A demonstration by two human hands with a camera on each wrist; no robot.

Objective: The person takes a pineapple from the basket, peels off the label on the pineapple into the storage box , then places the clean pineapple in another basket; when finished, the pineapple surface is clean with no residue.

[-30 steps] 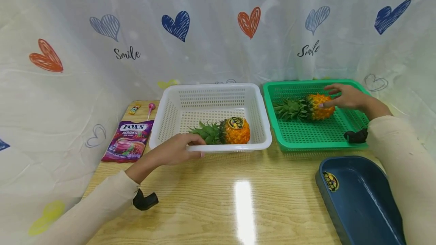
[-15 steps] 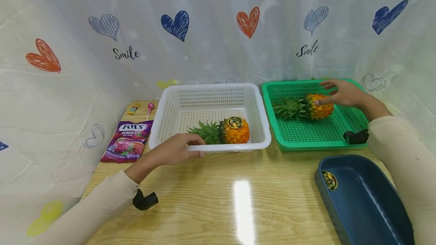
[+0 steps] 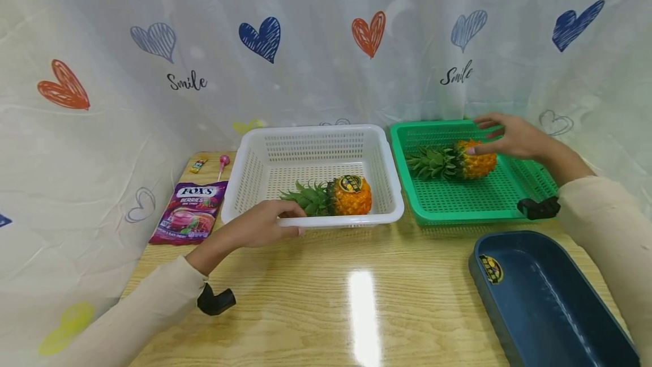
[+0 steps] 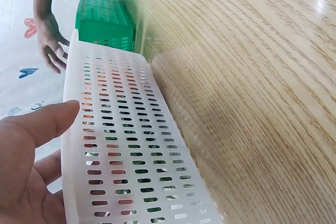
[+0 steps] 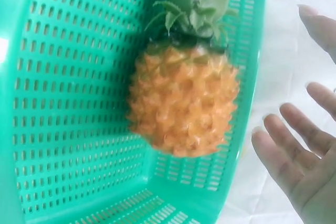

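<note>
My left hand (image 3: 267, 222) pinches the front rim of a white plastic basket (image 3: 316, 221), thumb outside and fingers over the inner side. In the left wrist view the thumb (image 4: 58, 121) lies against the slotted wall. Inside that basket a small pineapple (image 3: 351, 197) with a black-and-yellow sticker lies on its side, leaves to the left. Over the green basket (image 3: 468, 217) hovers my right hand (image 3: 522, 137), fingers spread and holding nothing. Beneath it a second pineapple (image 5: 184, 103) lies in the green basket; the right wrist view shows the fingers apart from it.
A dark blue tray (image 3: 545, 299) with a similar sticker inside stands at the front right. Left of the white basket lie a purple candy bag (image 3: 189, 214), a pink lollipop (image 3: 224, 160) and a small yellow wrapped candy (image 3: 198, 165). A heart-printed curtain (image 3: 316, 72) hangs behind.
My right hand has risen slightly and shifted a little left over the pineapple, while its forearm swung outward to the right. The left hand keeps its hold on the white rim.
</note>
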